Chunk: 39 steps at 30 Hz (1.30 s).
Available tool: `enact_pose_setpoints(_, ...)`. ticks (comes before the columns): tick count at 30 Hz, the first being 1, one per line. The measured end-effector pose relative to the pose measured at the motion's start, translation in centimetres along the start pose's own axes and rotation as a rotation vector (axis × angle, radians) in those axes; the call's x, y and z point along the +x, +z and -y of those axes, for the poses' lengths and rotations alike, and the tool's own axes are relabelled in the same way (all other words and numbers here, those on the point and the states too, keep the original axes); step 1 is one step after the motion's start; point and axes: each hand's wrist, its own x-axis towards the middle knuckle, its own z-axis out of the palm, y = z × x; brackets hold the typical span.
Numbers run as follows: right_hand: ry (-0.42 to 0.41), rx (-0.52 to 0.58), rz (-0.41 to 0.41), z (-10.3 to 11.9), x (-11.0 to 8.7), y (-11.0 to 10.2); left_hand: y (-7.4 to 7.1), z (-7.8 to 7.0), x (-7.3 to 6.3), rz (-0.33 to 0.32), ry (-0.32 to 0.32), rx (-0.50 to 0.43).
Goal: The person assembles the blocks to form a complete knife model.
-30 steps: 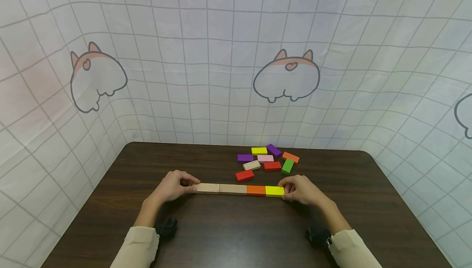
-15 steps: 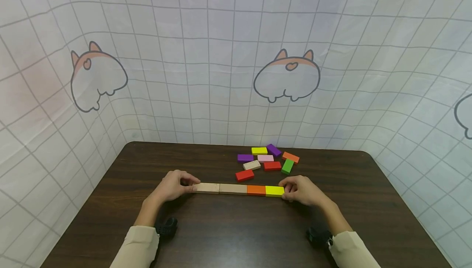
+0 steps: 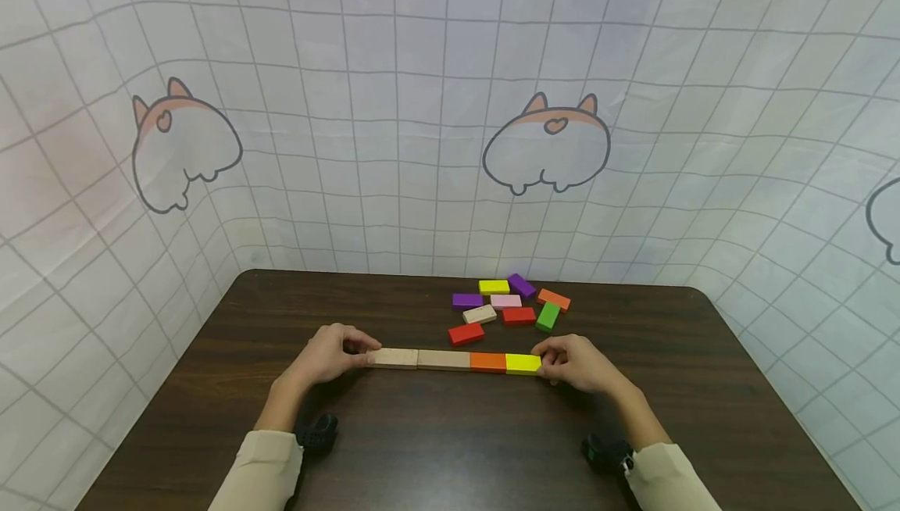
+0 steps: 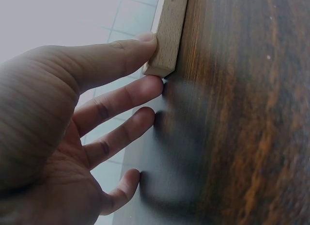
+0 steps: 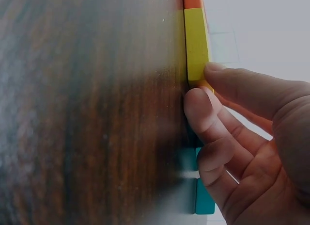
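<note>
A straight row of flat wooden blocks lies across the dark table. From left to right, it has a plain wooden block [image 3: 394, 359], a second plain block [image 3: 444, 360], an orange block [image 3: 488, 362] and a yellow block [image 3: 523, 364]. At the left end, my left hand [image 3: 332, 355] holds the outer plain block, its thumb [image 4: 121, 55] against the edge and a fingertip at the end face. My right hand [image 3: 578, 362] pinches the yellow block at the other end, thumb [image 5: 242, 87] on its side. The blocks touch end to end.
Behind the row lie several loose blocks, among them a red block [image 3: 466, 334], a green block [image 3: 548, 316] and a purple block [image 3: 467, 301]. Turquoise pieces [image 5: 205, 196] show beyond my right fingers in the right wrist view. A grid-patterned curtain [image 3: 422, 144] hangs behind the table.
</note>
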Motion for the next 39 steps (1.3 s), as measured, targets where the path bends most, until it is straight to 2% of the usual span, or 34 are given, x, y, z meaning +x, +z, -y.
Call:
enact_pose_setpoints(8,0.011,-0.009,0.001,0.4,0.1,-0.1,-0.2,-0.1,-0.1,-0.009,0.014,0.014)
enact_pose_setpoints(13,0.031,-0.015,-0.001,0.8,0.2,-0.4,-0.2,-0.1,-0.2,-0.007,0.001,0.01)
enact_pose_setpoints(19,0.055,-0.025,-0.066,1.0,0.7,-1.2,-0.1,-0.2,-0.3,-0.008,-0.016,0.01)
enact_pose_setpoints(25,0.044,-0.027,-0.158,0.7,2.1,-2.5,-0.1,-0.1,-0.3,-0.011,-0.007,0.005)
enact_pose_setpoints(29,0.044,-0.038,-0.18,0.5,3.4,-3.2,-0.1,-0.1,-0.3,-0.008,-0.004,-0.002)
enact_pose_setpoints(34,0.084,-0.078,-0.18,0.1,5.0,-3.7,0.0,0.0,-0.2,-0.002,-0.003,0.0)
enact_pose_setpoints(39,0.11,-0.113,-0.147,-0.5,6.3,-4.0,0.0,0.0,-0.1,-0.001,0.004,0.0)
